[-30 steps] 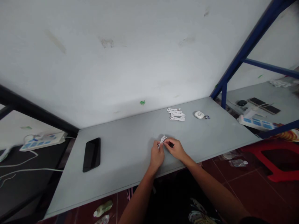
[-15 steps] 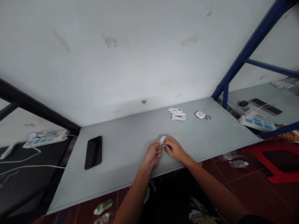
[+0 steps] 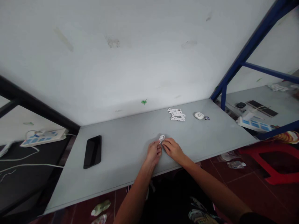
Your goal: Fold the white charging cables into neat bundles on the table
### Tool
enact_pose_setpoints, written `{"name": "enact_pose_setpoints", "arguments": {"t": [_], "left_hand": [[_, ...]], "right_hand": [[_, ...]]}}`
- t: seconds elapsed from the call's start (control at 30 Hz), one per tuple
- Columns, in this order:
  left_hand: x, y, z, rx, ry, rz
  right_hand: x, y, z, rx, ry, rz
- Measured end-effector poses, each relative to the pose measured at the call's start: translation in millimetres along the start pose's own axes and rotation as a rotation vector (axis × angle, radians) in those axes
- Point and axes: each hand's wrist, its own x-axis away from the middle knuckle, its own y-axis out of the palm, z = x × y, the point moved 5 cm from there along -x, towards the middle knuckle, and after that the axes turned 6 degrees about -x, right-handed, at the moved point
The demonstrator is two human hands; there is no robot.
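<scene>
A small coiled white cable (image 3: 162, 138) is held above the front middle of the grey table (image 3: 126, 140). My left hand (image 3: 153, 151) is closed, pinching the lower left side of the coil between thumb and fingers. On the coil's right side, my right hand (image 3: 173, 150) has its fingers bent in and pressed together at the cable; exactly what its fingertips grip is partly hidden. Farther back lie folded bundles of white cable (image 3: 177, 115). To their right is a white rounded case (image 3: 199, 115) with a small purple-grey charm attached.
A black phone (image 3: 92, 152) lies at the table's left. Power strips (image 3: 44, 138) sit beyond both table ends. A blue metal frame (image 3: 233, 74) rises at the right, above a red stool (image 3: 268, 161). Plastic bottles (image 3: 101, 207) lie on the floor. A white wall stands behind.
The cable coil has turned slightly and its loop looks rounder. My right fingers have shifted a little down and left against it. The view has moved slightly.
</scene>
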Motion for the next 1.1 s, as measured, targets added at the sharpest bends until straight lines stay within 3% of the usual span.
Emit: {"name": "enact_pose_setpoints", "arguments": {"t": [0.33, 0.5, 0.6, 0.73, 0.87, 1.1], "left_hand": [[0, -1.0, 0, -0.045, 0.043, 0.029], [1, -3.3, -3, -0.117, 0.104, 0.026], [6, -4.4, -2, -0.176, 0.133, -0.060], [13, -12.9, 6, -0.035, 0.084, -0.188], [20, -29.4, 17, 0.015, 0.093, -0.196], [26, -52.0, 25, -0.090, 0.222, -0.109]], "right_hand": [[-2, -1, -3, -0.062, -0.031, 0.002], [-5, -11, 0, -0.123, -0.004, 0.074], [-6, -18, 1, -0.176, 0.052, 0.129], [-5, -23, 6, -0.224, 0.139, 0.174], [5, -41, 39, -0.162, 0.305, 0.260], [38, -127, 121, 0.371, 0.490, 0.268]]}}
